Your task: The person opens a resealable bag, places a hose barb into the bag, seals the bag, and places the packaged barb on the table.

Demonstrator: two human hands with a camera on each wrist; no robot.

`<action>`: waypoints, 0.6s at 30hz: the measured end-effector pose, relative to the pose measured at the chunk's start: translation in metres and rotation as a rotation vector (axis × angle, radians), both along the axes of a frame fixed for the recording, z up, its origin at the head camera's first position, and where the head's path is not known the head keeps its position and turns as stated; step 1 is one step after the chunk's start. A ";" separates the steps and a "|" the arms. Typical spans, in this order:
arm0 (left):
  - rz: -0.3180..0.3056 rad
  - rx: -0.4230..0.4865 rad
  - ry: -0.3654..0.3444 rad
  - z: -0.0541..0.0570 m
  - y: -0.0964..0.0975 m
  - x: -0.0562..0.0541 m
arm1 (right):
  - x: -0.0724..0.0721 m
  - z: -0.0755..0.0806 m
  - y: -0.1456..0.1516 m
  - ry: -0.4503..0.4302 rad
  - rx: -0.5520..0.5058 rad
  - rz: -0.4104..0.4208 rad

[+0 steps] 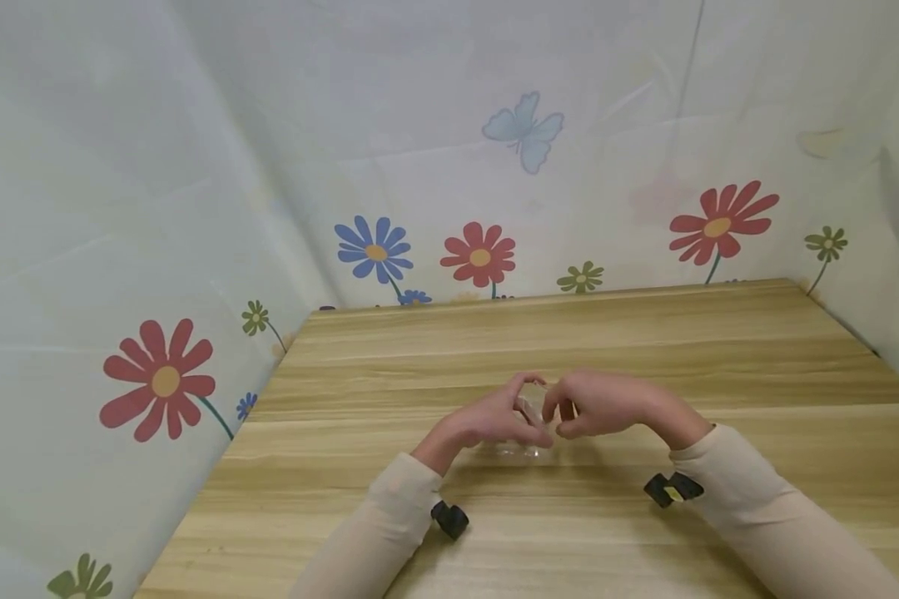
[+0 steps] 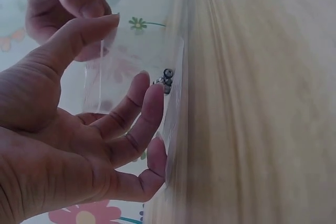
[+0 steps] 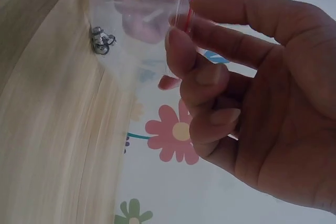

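Note:
Between both hands stands a clear zip-lock bag (image 1: pixel 523 452), its bottom edge close to the tabletop. Several small shiny metal pieces (image 3: pixel 103 41) lie together at the bottom of the bag; their exact kind is too small to make out. My left hand (image 1: pixel 497 416) holds the bag from the left, thumb at the upper part and fingers curled along its side. The thumb and index finger of my right hand (image 1: pixel 603 403) pinch the top edge by the red seal strip (image 3: pixel 189 15), with the other fingers curled in.
The wood-grain table (image 1: pixel 389 349) extends around both hands. Behind it and on the left hangs a pale cloth (image 1: pixel 419 108) printed with flowers and a butterfly. A black wrist camera (image 1: pixel 449 519) sits at the left cuff, another (image 1: pixel 673 490) at the right.

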State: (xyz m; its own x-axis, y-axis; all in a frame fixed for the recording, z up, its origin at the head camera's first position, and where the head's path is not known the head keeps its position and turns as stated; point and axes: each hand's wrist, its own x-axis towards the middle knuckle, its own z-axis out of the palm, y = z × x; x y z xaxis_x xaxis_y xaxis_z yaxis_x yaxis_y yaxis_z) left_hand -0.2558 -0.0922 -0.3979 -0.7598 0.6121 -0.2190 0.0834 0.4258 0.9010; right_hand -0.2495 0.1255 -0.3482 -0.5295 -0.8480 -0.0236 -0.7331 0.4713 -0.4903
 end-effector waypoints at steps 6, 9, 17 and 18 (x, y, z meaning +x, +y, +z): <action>0.017 0.002 -0.019 0.002 -0.005 -0.002 | -0.002 -0.002 -0.002 0.049 -0.004 -0.042; 0.067 0.006 -0.037 0.004 -0.008 -0.004 | -0.003 -0.001 -0.001 0.092 -0.009 -0.080; 0.145 0.072 0.035 0.019 -0.019 -0.008 | -0.008 0.010 0.012 0.195 -0.078 -0.147; 0.153 0.069 0.068 0.023 -0.021 -0.008 | -0.008 0.013 0.014 0.222 -0.096 -0.165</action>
